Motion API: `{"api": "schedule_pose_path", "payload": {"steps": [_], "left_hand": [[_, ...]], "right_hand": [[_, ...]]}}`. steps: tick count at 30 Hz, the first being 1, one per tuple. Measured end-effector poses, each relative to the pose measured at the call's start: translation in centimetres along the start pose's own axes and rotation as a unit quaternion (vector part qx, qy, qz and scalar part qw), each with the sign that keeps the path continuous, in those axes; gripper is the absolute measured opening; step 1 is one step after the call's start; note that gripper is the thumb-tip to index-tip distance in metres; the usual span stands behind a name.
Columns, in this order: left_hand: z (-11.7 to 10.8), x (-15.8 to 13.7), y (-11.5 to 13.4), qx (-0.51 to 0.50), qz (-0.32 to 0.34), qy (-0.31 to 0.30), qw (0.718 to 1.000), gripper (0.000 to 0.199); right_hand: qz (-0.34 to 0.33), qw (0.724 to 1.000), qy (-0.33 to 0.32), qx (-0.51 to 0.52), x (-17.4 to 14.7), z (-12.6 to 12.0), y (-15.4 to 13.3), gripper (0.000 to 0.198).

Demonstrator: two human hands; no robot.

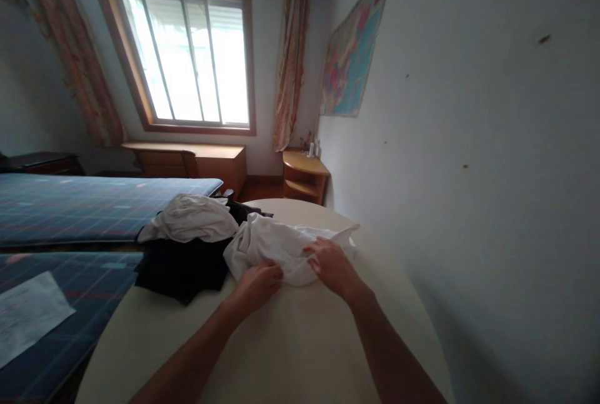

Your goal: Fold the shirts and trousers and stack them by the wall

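Observation:
A crumpled white garment [276, 242] lies on the round cream table [300, 341], its exact kind hidden by the folds. My left hand [257, 285] is at its near left edge, fingers curled down onto the fabric. My right hand [330, 264] rests at its right part, with fingers bent and gripping the cloth. Just left of it sits a heap of other clothes: a bunched white garment [192, 219] on top of a black garment [185, 269] that spreads toward the table's left edge.
Left of the table stand beds with blue plaid mattresses [94, 204], one bearing a white paper sheet [32, 313]. A white wall [450, 216] runs close along the right side. A wooden desk [220, 160] and corner shelf [304, 166] stand beyond, below a window [187, 60].

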State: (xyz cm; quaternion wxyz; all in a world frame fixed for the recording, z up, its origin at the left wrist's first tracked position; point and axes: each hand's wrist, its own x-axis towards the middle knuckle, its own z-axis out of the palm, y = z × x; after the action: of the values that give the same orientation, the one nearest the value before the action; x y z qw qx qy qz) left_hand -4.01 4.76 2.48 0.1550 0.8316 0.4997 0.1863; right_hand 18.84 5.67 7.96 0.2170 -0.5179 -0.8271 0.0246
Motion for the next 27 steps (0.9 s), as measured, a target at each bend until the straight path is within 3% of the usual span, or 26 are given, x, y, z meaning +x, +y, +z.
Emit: {"api": "schedule_pose_path", "payload": {"steps": [3,7,11,17,21,27], "left_hand": [[1.8,-1.8,-0.3,-0.016,0.007,0.017,1.0,0.041],[3.2,-3.5,-0.4,-0.028,0.017,0.065,0.997,0.045],[3.5,-3.4,-1.0,-0.036,0.042,0.116,0.992,0.045],[4.0,-2.4,-1.7,-0.042,0.043,0.163,0.985,0.058],[4.0,-2.0,-1.5,-0.047,0.028,0.172,0.984,0.064],[4.1,-1.9,-1.3,-0.054,0.06,0.172,0.982,0.064]], "right_hand": [[-0.023,0.998,-0.043,-0.036,-2.4,3.4,-1.9,0.036],[0.006,0.998,-0.01,-0.054,-4.8,6.1,-1.9,0.038],[0.016,0.999,0.026,-0.037,-5.7,6.2,-1.2,0.023],[-0.068,0.994,0.079,0.012,-5.5,5.7,-0.2,0.026],[-0.103,0.988,0.112,0.037,-6.0,5.3,-0.1,0.026],[-0.108,0.983,0.147,0.027,-6.9,6.0,0.3,0.021]]}}
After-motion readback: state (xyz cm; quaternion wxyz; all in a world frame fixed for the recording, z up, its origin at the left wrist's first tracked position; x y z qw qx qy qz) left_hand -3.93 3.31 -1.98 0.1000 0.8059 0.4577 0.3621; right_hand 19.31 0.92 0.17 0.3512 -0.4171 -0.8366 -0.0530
